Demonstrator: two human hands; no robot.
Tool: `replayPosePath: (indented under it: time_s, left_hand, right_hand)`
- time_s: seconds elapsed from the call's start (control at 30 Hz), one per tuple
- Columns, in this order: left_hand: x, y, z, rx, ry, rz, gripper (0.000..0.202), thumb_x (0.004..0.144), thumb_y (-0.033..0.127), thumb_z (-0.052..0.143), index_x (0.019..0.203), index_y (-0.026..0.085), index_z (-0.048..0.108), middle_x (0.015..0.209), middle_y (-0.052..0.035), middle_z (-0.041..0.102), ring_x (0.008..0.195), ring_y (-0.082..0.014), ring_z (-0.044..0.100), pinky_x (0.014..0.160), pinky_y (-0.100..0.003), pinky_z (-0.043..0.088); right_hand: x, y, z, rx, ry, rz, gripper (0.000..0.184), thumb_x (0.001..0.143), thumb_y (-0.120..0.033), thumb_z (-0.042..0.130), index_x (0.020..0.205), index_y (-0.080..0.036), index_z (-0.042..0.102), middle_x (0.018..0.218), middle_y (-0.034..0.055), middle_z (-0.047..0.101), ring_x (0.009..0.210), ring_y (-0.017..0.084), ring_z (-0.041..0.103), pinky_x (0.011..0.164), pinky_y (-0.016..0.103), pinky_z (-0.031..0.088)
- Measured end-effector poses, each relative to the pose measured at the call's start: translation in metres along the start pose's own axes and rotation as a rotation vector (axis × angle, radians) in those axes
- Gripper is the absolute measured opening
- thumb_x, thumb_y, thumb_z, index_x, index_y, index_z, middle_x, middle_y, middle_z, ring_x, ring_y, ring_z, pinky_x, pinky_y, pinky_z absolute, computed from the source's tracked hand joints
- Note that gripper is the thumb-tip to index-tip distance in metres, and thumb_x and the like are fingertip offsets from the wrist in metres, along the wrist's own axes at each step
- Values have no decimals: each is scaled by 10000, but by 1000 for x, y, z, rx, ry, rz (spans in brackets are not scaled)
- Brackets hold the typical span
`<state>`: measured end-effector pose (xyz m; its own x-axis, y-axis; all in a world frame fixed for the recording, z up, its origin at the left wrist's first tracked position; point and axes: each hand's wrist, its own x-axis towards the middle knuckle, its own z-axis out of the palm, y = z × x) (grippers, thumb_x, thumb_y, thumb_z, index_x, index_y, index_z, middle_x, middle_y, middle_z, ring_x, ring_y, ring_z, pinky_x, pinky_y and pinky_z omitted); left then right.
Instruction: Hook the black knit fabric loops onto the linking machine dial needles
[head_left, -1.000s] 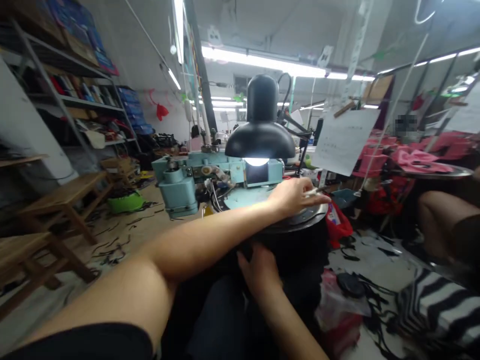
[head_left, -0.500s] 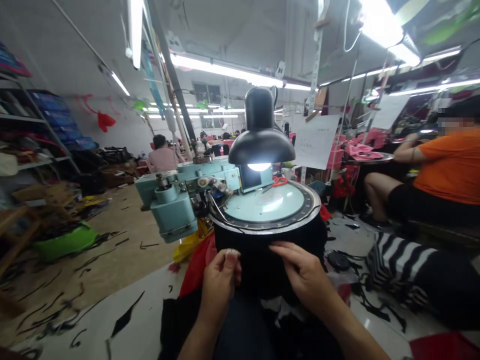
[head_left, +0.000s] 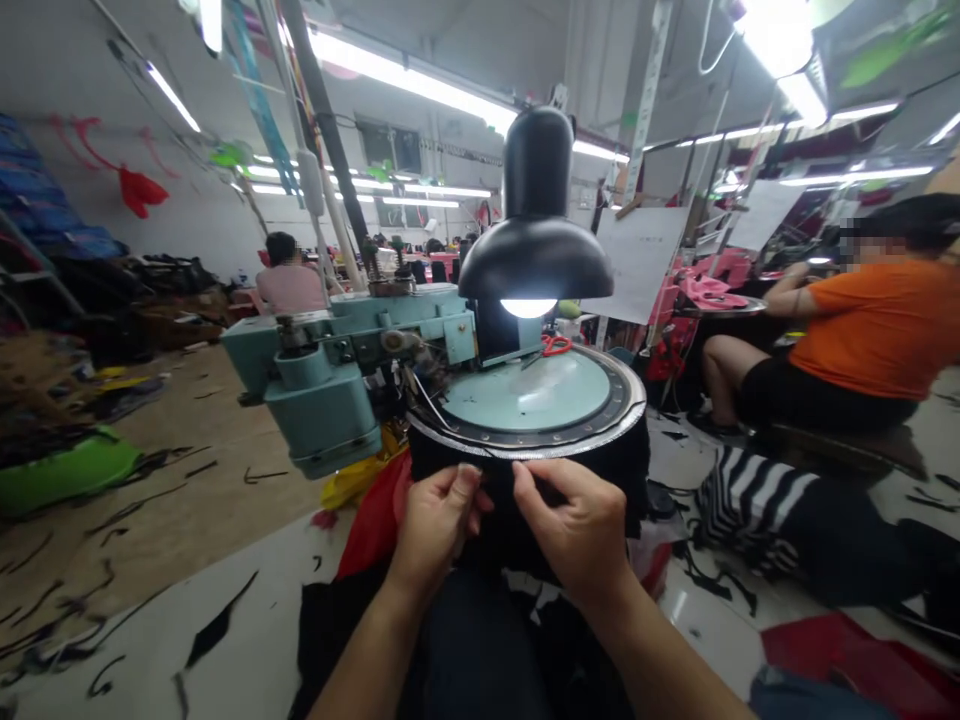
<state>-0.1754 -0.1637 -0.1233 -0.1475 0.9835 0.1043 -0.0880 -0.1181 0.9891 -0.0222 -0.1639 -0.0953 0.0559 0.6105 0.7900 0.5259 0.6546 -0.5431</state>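
**Two hands pinch black knit at the ring of a linking machine**

The person sits in front of a pale green circular linking machine (head_left: 315, 390). The black knit fabric (head_left: 634, 480) hangs down from the front of its metal needle ring (head_left: 525, 452), and more black cloth falls toward the person's lap. The left hand (head_left: 439, 525) and the right hand (head_left: 570, 520) are near each other, and both are closed in a pinch on this fabric, just below the ring. Neither hand is open.

Red-handled scissors (head_left: 556, 346) lie on the far side of the dial, and a black lamp (head_left: 536, 215) shines down over it. To the right, a co-worker in an orange shirt (head_left: 874, 335) sits at another station, and black-and-white striped cloth (head_left: 750, 505) lies nearer to the person.

Some risks can be judged from here. A too strong pull could stretch or tear the knit, or lift its loops from the points. The weight of the hanging cloth could do the same if the hands let it drop. The fingertips work very near the ring, so a sharp point could prick them. Black yarn is also hard to see, so a wrong loop could be missed. The loose scissors could catch if the dial turns.
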Motion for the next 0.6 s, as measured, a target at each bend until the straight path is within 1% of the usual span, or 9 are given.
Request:
replayPosePath:
  time_s: [0.1,0.17,0.2,0.23,0.3,0.33,0.4,0.47,0.6]
  left_hand:
    - [4,-4,3,-15,-12,0,540,773,657,684,819,120,692,582,-30,653,393,-74,477,372,-170,303]
    - [6,-3,6,-4,-26,-12,588,739,690,693,801,106,691,571,-42,657,383,-76,482,360,-167,306]
    - [6,-2,7,-1,-31,-25,606,714,703,707,787,101,689,563,-45,658,381,-78,486,358,-165,309]
    - [5,-1,8,-8,-31,-45,619,687,712,722,774,100,684,551,-44,654,376,-78,485,353,-162,307]
    - [0,3,10,-37,-20,-85,627,660,723,733,757,107,672,517,-31,636,360,-76,477,348,-157,304]
    - [-3,4,11,-50,-13,-93,621,669,723,727,754,111,666,505,-24,629,354,-74,474,348,-155,305]
    - [-9,4,14,-56,-8,-85,604,702,716,707,751,116,663,499,-22,627,349,-71,476,351,-151,307]
    - [-12,3,17,-32,-9,-64,593,717,706,702,746,115,668,508,-29,635,351,-71,481,350,-153,308]
    - [-6,-2,21,-4,-56,-15,564,766,684,676,774,120,677,535,-40,653,362,-80,492,351,-163,318]
  right_hand:
    - [0,1,-3,8,54,23,177,894,-230,642,747,-193,735,686,24,733,608,161,676,643,268,514]
    - [-3,3,-6,28,70,39,121,871,-225,672,767,-189,721,701,16,728,630,160,681,645,260,518]
    - [-4,5,-7,34,54,39,66,852,-227,697,808,-186,724,735,18,737,650,164,687,651,260,525]
    - [-6,6,-9,37,28,27,51,836,-226,717,862,-185,731,777,22,749,664,166,692,653,261,530]
    - [-8,8,-11,43,-12,-1,120,832,-220,731,947,-190,746,837,27,772,677,168,705,656,263,539]
    - [-8,9,-11,48,-14,-4,113,846,-216,722,953,-197,754,839,25,778,674,166,709,659,262,540]
    - [-6,10,-12,60,14,8,76,879,-203,692,893,-206,767,794,15,776,668,159,714,666,257,535]
    - [-2,10,-14,65,46,15,89,883,-198,692,828,-198,762,750,14,760,667,156,711,671,255,528]
    - [2,11,-15,69,91,-34,82,880,-182,702,807,-182,741,724,9,737,647,142,694,663,247,512]
